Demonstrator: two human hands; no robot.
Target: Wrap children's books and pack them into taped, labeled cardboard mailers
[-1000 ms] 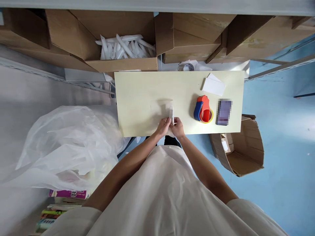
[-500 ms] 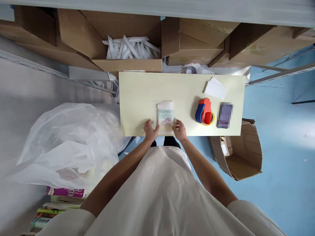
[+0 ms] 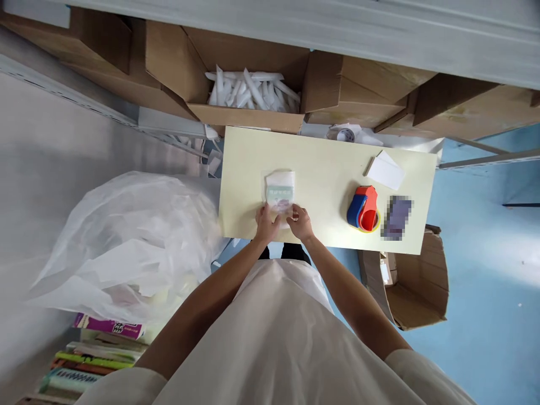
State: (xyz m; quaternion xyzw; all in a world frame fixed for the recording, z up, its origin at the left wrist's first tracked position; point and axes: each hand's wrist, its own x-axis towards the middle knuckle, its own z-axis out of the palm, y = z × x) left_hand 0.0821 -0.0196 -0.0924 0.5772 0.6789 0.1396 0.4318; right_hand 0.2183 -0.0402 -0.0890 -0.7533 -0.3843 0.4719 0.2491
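A flat, clear plastic packet [image 3: 280, 194] with a white upper part and a pale green and pinkish print lies on the cream table [image 3: 320, 169], near its front edge. My left hand [image 3: 267, 225] grips its lower left side, fingers curled and thumb pointing inward. On the lower right side, my right hand [image 3: 300, 224] pinches the packet with bent fingers. The packet's bottom part between my thumbs is partly covered by the hands.
A red and blue tape dispenser [image 3: 364, 209], a blurred-out phone-like object [image 3: 396, 218] and white cards [image 3: 386, 170] lie at the right. Behind stands a carton [image 3: 253, 117] of white tubes. A plastic bag [image 3: 126, 242] bulges at left; an open carton [image 3: 417, 287] stands at right.
Both hands have closed in on the packet's lower part, and its bottom edge now looks bent or lifted between them. The camera view has tilted slightly.
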